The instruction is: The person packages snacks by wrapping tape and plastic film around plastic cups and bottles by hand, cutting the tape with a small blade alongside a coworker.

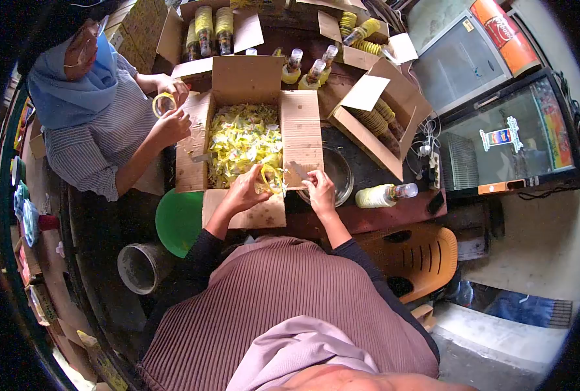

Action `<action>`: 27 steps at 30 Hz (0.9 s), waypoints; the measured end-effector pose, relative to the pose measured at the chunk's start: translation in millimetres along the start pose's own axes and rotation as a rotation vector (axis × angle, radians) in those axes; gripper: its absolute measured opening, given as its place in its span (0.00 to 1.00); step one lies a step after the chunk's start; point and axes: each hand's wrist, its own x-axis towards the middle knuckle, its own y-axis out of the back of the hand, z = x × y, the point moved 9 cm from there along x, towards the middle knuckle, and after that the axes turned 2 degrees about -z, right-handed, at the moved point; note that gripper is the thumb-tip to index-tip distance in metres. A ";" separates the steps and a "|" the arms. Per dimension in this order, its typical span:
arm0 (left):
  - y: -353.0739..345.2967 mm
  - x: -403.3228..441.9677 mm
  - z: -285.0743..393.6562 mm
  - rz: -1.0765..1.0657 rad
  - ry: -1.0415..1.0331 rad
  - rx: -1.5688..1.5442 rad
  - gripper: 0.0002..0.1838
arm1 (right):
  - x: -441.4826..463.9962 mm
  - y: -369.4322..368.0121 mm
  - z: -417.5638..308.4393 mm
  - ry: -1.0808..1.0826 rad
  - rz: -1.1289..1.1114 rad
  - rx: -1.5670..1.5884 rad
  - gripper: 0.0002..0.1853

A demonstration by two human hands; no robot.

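Observation:
Over the near flap of an open cardboard box (301,130), my left hand (244,190) grips a yellow ring (269,179). My right hand (321,191) is closed on a small flat blade (299,171), just right of the ring. Yellow and white scraps (245,143) fill the box. Beside my right hand lies a round glass bowl (343,174), partly hidden. Further right, a stack of yellow rings (375,197) lies on its side around a clear bottle (404,191).
At the left a co-worker (94,130) holds another yellow ring (164,104). Boxes of ring stacks stand at the back (251,31) and right (394,159). Several bottles (312,75) stand behind the scrap box. A green basin (178,223), a bucket (137,268) and an orange chair (426,260) are nearby.

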 end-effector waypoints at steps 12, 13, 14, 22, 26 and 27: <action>-14.2 -2.3 48.7 -0.076 -0.074 0.191 0.32 | -3.8 -25.3 -65.8 0.092 -0.415 -0.207 0.17; -15.8 -2.7 50.5 -0.085 -0.084 0.193 0.32 | -3.4 -25.3 -64.9 0.096 -0.417 -0.208 0.17; -17.0 -4.1 50.6 -0.054 -0.102 0.191 0.35 | -3.6 -24.4 -67.8 0.145 -0.399 -0.199 0.13; -20.3 -9.8 48.6 -0.219 0.005 0.044 0.40 | -10.4 -27.5 -74.4 0.261 -0.468 -0.188 0.12; -23.6 -10.2 51.6 -0.244 -0.017 0.016 0.40 | -12.9 -23.1 -80.5 0.237 -0.519 -0.215 0.12; -22.3 -9.7 53.8 -0.244 -0.017 0.015 0.40 | -14.6 -26.0 -78.1 0.215 -0.570 -0.244 0.12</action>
